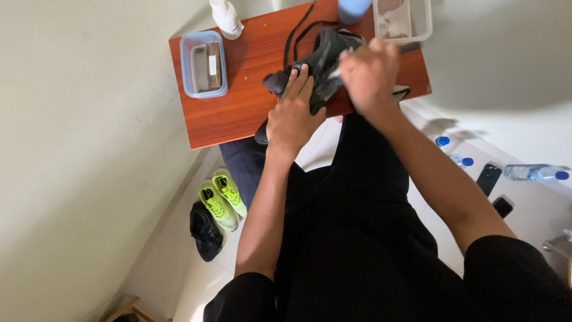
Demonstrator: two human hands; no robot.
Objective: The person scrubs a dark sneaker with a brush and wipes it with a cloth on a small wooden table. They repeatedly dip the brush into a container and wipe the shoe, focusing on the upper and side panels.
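A black sneaker (316,65) lies near the front edge of the small reddish wooden desk (238,101). The left hand (293,113) presses flat on it, fingers together, holding it down. The right hand (368,74) is curled over the shoe's far side, pinching something pale that is too blurred to identify. A blue-rimmed plastic container (204,64) sits by the desk's left edge. Neon green sneakers (221,200) stand on the floor.
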